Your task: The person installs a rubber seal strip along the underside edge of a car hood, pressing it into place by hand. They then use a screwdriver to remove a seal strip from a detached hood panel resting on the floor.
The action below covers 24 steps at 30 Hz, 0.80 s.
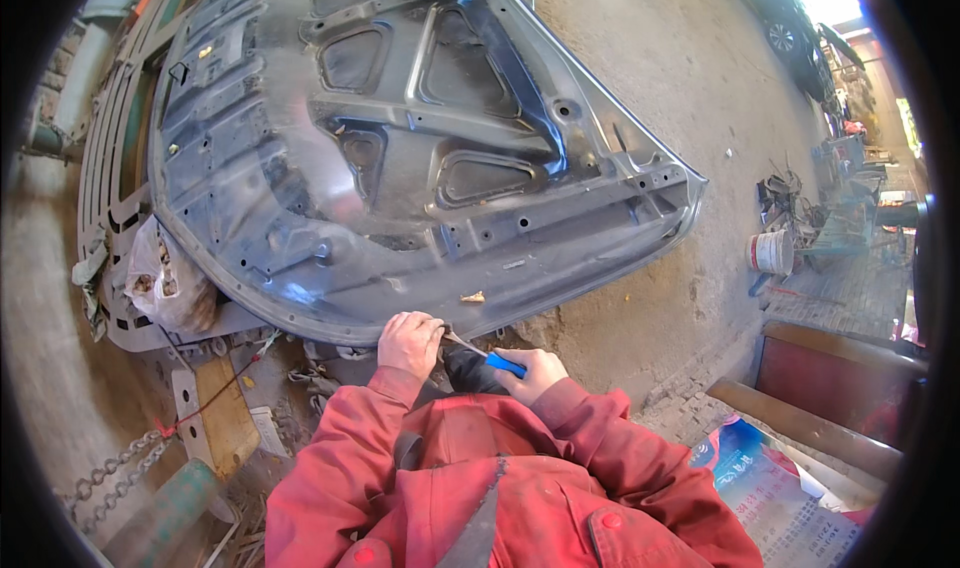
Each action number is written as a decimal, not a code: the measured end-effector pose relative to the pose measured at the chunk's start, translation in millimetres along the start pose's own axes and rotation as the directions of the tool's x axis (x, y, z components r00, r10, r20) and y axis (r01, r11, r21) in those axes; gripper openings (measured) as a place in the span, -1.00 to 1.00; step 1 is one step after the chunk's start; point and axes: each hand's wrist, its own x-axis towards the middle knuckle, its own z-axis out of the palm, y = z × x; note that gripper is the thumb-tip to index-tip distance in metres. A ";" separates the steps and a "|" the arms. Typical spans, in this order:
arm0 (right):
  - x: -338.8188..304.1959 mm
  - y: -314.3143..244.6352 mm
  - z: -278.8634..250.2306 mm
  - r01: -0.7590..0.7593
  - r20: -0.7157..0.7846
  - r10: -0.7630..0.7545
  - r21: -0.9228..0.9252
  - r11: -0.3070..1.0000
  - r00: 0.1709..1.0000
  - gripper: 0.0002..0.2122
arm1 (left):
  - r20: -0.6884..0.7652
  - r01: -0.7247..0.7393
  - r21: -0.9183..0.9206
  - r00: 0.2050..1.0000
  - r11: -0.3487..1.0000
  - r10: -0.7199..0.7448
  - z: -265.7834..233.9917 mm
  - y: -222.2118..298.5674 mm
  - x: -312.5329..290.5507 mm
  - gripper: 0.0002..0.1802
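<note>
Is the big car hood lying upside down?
Yes. The car hood lies inner side up: its stamped ribs and cut-out holes face the camera.

One car hood (400,158), one blue-handled screwdriver (490,358), one white bucket (771,252), two hands, one chain (115,473).

Both forearms in red sleeves come up from lower edge, elbows bent, hands close together at centre. Left hand (409,343) knuckles up, fingers (428,320) curled down. Right hand (532,372) fisted, fingers closed in a grip, thumb side up.
</note>
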 end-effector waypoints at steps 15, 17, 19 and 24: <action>7.0 13.1 23.0 -0.026 0.019 0.026 0.000 1.000 0.999 -0.58 | -0.002 0.145 0.120 0.989 0.982 -0.146 -3.5 15.2 -5.5 -0.79; 13.0 18.3 27.4 -0.063 0.061 0.058 0.080 0.995 0.996 -0.61 | 0.115 0.190 0.184 0.970 0.964 -0.213 -3.2 14.3 5.1 -0.79; 16.7 21.0 28.3 -0.185 0.200 0.133 0.267 0.946 0.971 -0.60 | 0.210 0.215 0.241 0.941 0.946 -0.267 -3.4 12.4 14.9 -0.80; 27.1 20.2 25.1 -0.351 0.309 0.242 0.371 0.860 0.920 -0.64 | 0.311 0.291 0.223 0.883 0.930 -0.351 -2.8 7.6 22.8 -0.80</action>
